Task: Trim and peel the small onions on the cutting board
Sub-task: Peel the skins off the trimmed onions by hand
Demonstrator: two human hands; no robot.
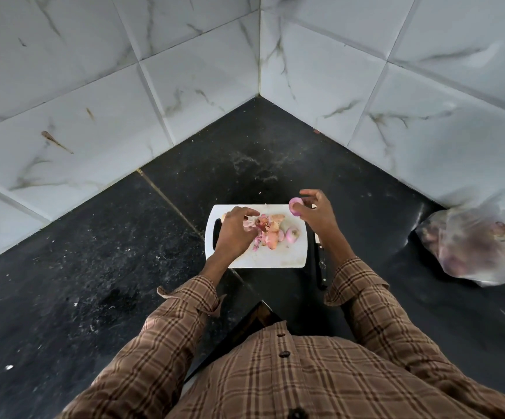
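We see a white cutting board (275, 258) lying on a dark stone surface (94, 252) that runs into a corner of pale marbled wall tiles (184, 71). Our right hand (316, 214) is raised over the far right corner of the board, and its fingers (311, 193) pinch a small peeled onion (295, 206), pink and glossy, between thumb and fingertips. Our left hand (234, 231) reaches over the left part of the board with its fingers curled down onto a pile of onion skins (264, 229); they touch the loose papery pieces at the far edge of the pile, but we cannot tell whether they actually grip one. The skins, pink and tan, are heaped in the middle of the board. Just right of the heap a second onion (292, 234) sits on the board, pale purple and apart from both hands. The board's handle slot is on its left side, partly hidden under our left wrist.

A knife (322, 264) with a dark handle lies on the surface just beside the board's right edge, mostly covered by our right forearm. Well apart to the right, against the wall, a clear plastic bag (474, 246) holds more onions. Both arms wear brown checked sleeves (372, 313).
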